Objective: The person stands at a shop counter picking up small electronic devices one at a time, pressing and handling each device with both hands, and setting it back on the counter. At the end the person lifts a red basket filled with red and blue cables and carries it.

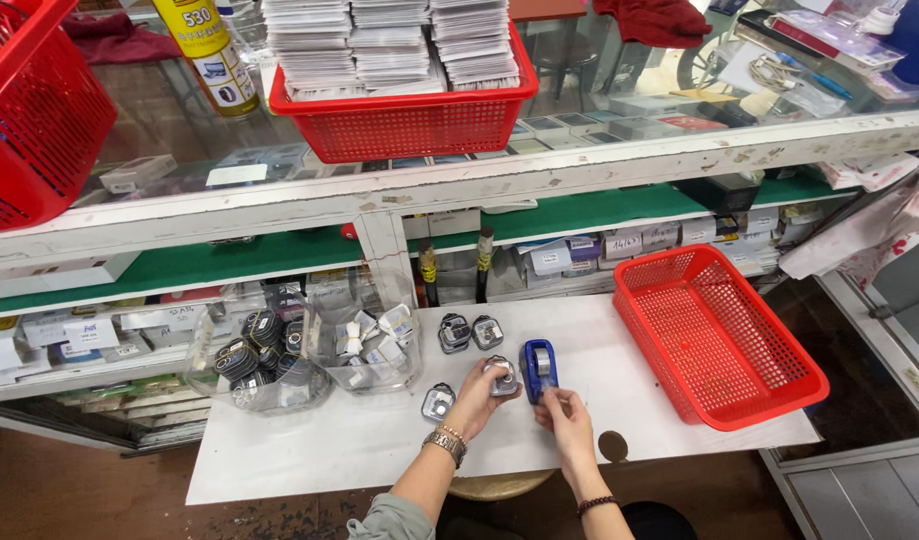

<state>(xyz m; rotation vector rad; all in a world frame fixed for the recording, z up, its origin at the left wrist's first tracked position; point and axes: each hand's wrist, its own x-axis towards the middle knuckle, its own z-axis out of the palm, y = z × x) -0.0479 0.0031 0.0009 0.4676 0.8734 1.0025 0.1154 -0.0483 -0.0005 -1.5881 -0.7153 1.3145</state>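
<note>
Blue tape dispenser upright mid-surface, long axis toward the far edge, pinched by right hand; left hand grasping a small silver case (three more nearby). Red basket at right edge.

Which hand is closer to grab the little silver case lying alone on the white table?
Probably the left hand: the small silver case lies just beside it, while the right hand is farther away.

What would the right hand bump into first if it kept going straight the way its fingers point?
The right hand points up the table, and its fingers already touch the blue tape dispenser. Past that, probably the two small square packets, though depth is hard to judge.
</note>
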